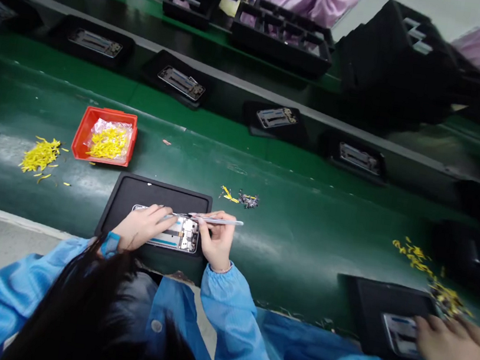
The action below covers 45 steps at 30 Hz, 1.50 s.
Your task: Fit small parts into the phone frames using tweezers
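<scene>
An opened phone, its circuit board and inner frame showing, lies on a black tray at the near edge of the green bench. My left hand lies across the phone's left part, fingers stretched over it and the thumb hidden. A blue band circles that wrist. Pinched in my right hand are pale tweezers, their dark tip pointing left above the phone's upper edge, close to my left fingertips. Whether the tip touches the phone I cannot tell.
A red bin holds yellow strips, beside a loose yellow pile. Small dark scraps lie right of my tray. Opened phones on black pads line the belt behind. A co-worker's hand rests at another phone, right.
</scene>
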### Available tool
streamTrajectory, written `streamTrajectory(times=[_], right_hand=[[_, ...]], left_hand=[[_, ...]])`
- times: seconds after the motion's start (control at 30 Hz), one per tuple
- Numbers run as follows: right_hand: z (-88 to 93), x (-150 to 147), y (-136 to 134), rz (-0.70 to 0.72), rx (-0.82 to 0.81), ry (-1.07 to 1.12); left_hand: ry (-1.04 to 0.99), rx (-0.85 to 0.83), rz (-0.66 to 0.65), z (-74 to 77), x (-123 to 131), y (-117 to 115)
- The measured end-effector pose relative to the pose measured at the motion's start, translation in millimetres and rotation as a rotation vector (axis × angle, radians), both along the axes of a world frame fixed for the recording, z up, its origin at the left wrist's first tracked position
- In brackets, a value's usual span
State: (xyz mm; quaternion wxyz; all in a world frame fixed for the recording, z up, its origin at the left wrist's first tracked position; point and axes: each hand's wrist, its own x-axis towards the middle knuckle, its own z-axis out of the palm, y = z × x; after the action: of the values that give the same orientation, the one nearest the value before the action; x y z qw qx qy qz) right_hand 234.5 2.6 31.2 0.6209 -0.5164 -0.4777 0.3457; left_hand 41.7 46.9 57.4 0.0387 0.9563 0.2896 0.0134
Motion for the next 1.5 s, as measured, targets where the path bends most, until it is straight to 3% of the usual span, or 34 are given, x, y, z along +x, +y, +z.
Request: streamTrajectory(times=[0.33,0.77,1.33,1.5], right_hand=[[-3.0,-1.1,3.8,-0.021,-0.013,0.095],[1.7,-5.4,5.6,-0.007,-0.001,0.120],[3.7,0.9,2.8,0.130,0.120,-0.313],[1.7,1.6,0.5,0.140,0.160,-0.273]], left_hand=[[0.006,0.075,-0.001,0.7,1.8,1.6],[0.065,0.036,-0.035,7.8,2.1,3.1],[0.161,0.082,0.007,17.0,7.0,0.5],[0.094,0.088,-0.049,13.5,1.1,-2.2]])
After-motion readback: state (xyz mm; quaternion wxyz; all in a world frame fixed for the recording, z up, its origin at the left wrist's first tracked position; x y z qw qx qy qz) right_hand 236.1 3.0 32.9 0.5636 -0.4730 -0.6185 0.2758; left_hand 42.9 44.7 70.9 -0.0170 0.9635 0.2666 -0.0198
